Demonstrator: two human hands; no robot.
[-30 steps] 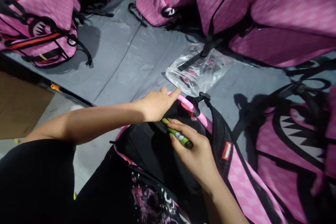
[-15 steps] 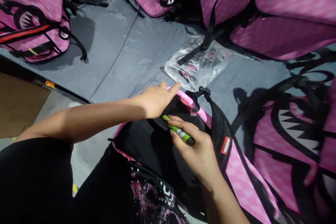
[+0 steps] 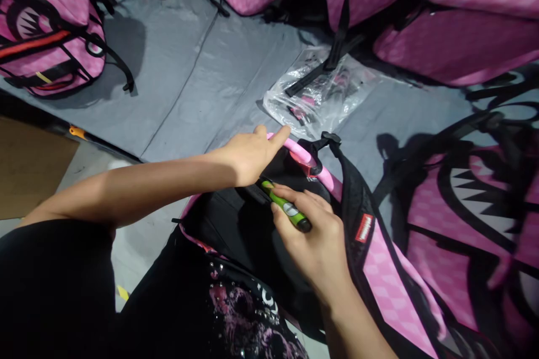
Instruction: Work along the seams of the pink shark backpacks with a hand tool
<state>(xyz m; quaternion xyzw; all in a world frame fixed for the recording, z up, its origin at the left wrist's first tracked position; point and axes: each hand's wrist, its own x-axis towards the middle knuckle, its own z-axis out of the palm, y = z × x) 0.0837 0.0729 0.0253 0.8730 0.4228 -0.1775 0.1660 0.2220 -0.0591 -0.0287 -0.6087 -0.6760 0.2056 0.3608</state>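
Observation:
A pink-and-black backpack lies in front of me, its black inner side facing up. My left hand is at its far pink edge, one finger stretched along the rim and the others curled over it, partly hidden. Closed in my right hand is a slim green tool with black ends. Its far tip points at the black fabric just under my left hand; I cannot make out whether it touches. A black shoulder strap with a red label runs down the bag's right side.
Beyond the bag, a clear plastic pouch lies on the grey table with pink and black pieces in it. Several pink backpacks stand around: one at left, one at right, others behind. A cardboard box sits at lower left.
The view has shifted slightly, so the bags at the back sit a little higher. Both hands keep nearly the same place on the backpack, with the green tool still held.

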